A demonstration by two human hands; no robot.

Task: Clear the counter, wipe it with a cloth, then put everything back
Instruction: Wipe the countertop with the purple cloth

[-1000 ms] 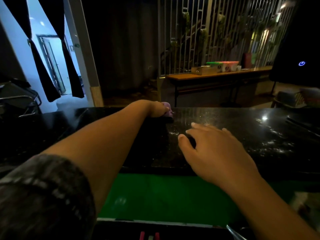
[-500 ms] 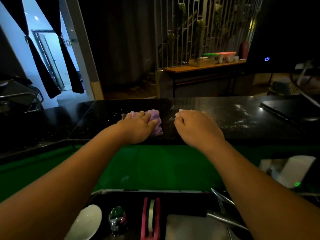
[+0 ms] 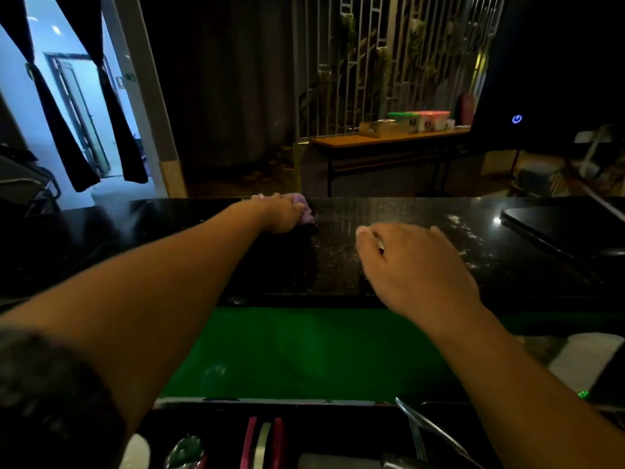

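Note:
A black speckled stone counter (image 3: pixel 338 265) runs across the view, with pale dusty streaks on its right half. My left hand (image 3: pixel 280 213) reaches to the counter's far edge and presses a small purple cloth (image 3: pixel 306 213) onto the stone; most of the cloth is hidden under my fingers. My right hand (image 3: pixel 409 265) rests palm down on the counter nearer to me, fingers loosely curled, holding nothing.
A dark flat laptop-like thing (image 3: pixel 571 228) lies at the counter's right end. Below the counter's near edge is a green surface (image 3: pixel 304 353), and lower still a dark tray with a red-and-white item (image 3: pixel 262 441), a round metal object (image 3: pixel 184 451) and metal tongs (image 3: pixel 429 431).
My left hand has pushed the purple cloth from the near part of the counter out to its far edge. My right hand stayed on the stone, to the right.

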